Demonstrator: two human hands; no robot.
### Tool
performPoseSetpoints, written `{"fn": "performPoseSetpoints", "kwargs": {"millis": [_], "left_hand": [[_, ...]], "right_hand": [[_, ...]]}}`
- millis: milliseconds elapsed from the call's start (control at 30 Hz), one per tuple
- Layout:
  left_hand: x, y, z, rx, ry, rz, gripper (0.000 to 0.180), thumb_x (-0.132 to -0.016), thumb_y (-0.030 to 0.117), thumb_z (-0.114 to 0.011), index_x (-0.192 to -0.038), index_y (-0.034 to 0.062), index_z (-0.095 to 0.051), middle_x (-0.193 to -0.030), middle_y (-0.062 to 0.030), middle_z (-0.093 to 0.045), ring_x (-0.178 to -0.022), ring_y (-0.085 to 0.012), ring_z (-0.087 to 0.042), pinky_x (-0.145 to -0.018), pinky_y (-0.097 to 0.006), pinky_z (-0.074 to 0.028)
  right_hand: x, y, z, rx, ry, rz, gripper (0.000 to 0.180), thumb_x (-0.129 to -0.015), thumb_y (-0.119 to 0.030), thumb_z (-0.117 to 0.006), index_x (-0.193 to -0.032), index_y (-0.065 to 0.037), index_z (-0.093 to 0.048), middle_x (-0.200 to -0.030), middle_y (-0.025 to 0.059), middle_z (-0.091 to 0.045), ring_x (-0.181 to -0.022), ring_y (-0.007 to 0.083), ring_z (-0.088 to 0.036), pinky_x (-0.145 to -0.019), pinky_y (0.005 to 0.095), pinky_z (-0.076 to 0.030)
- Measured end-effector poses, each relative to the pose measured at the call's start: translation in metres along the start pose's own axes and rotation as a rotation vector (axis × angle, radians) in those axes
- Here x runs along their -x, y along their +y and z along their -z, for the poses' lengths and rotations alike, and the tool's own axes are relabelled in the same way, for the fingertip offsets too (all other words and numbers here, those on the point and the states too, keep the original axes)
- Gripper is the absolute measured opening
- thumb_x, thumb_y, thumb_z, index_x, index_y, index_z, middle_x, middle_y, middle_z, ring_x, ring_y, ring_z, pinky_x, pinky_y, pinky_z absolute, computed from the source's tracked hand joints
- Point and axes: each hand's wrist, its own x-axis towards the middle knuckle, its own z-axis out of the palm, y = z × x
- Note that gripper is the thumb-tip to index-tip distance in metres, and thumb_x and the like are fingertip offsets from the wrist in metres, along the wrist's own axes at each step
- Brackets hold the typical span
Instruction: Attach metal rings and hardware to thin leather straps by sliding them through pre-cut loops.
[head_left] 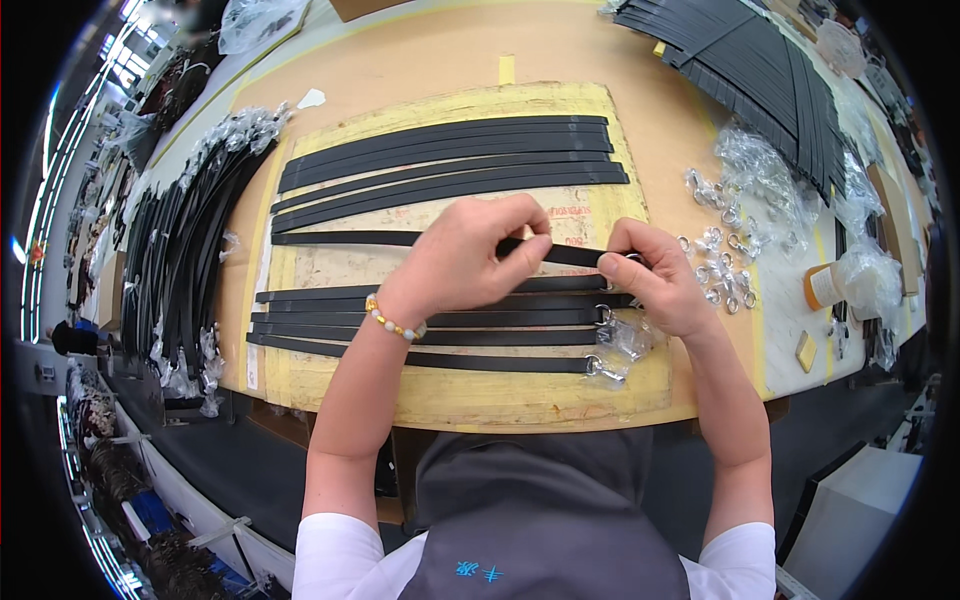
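A black strap (pixel 345 238) lies across the yellow board, its right end raised between my hands. My left hand (pixel 475 250) pinches the strap a little way in from that end. The fingers of my right hand (pixel 655 275) are closed on the end itself, where a bit of metal shows; the fingers hide most of it. Nearer to me lie several straps (pixel 430 337) with metal snap hooks (pixel 597 368) at their right ends, some wrapped in clear plastic (pixel 628 340). Farther off, several plain straps (pixel 450 150) lie side by side.
Loose metal snap hooks (pixel 725 275) are scattered right of the yellow board (pixel 400 400), beside crumpled clear plastic (pixel 765 185). A large stack of black straps (pixel 750 80) is at the far right. Bundled straps with plastic-wrapped ends (pixel 195 250) hang over the left table edge. An orange-labelled container (pixel 822 287) lies right.
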Motion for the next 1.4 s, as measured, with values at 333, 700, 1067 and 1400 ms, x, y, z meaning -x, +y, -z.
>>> {"fn": "performPoseSetpoints", "kwargs": {"millis": [333, 700, 1067, 1400], "left_hand": [[0.110, -0.102, 0.149, -0.560, 0.383, 0.211, 0.048, -0.099, 0.027, -0.067, -0.064, -0.0026, -0.051, -0.055, -0.0131, -0.041, -0.047, -0.0224, -0.037, -0.048, -0.037, -0.032], [0.143, -0.116, 0.185, -0.879, 0.158, 0.327, 0.047, -0.091, 0.026, -0.071, -0.059, -0.0022, -0.052, -0.055, -0.0164, -0.048, -0.049, -0.0276, -0.049, -0.051, -0.041, -0.037], [0.016, -0.071, 0.046, -0.488, 0.114, -0.004, 0.015, -0.089, 0.013, -0.072, -0.097, 0.0024, -0.066, -0.099, -0.0098, -0.061, -0.096, -0.0278, -0.057, -0.081, -0.035, -0.047], [0.005, -0.094, 0.027, -0.462, 0.030, 0.121, 0.019, -0.089, 0.019, -0.072, -0.105, 0.0118, -0.067, -0.105, -0.0030, -0.057, -0.101, -0.0239, -0.048, -0.096, -0.038, -0.035]], "right_hand": [[0.003, -0.002, 0.003, -0.298, -0.035, -0.031, 0.024, -0.094, -0.014, -0.067, -0.076, -0.008, -0.052, -0.071, -0.0076, -0.047, -0.068, 0.0027, -0.037, -0.060, 0.0226, -0.029], [0.000, -0.005, 0.002, -0.265, -0.006, -0.149, 0.027, -0.092, -0.016, -0.069, -0.073, -0.009, -0.051, -0.067, -0.0078, -0.044, -0.063, 0.0029, -0.036, -0.057, 0.0235, -0.028], [-0.004, 0.004, 0.006, 0.339, 0.237, -0.056, 0.018, -0.091, -0.019, -0.073, -0.091, -0.002, -0.068, -0.075, 0.0061, -0.062, -0.070, 0.0138, -0.057, -0.066, 0.0300, -0.047], [-0.001, -0.006, 0.025, 0.367, 0.096, -0.155, 0.012, -0.088, -0.013, -0.073, -0.093, -0.002, -0.072, -0.083, 0.0080, -0.069, -0.078, 0.0171, -0.063, -0.074, 0.0305, -0.051]]}}
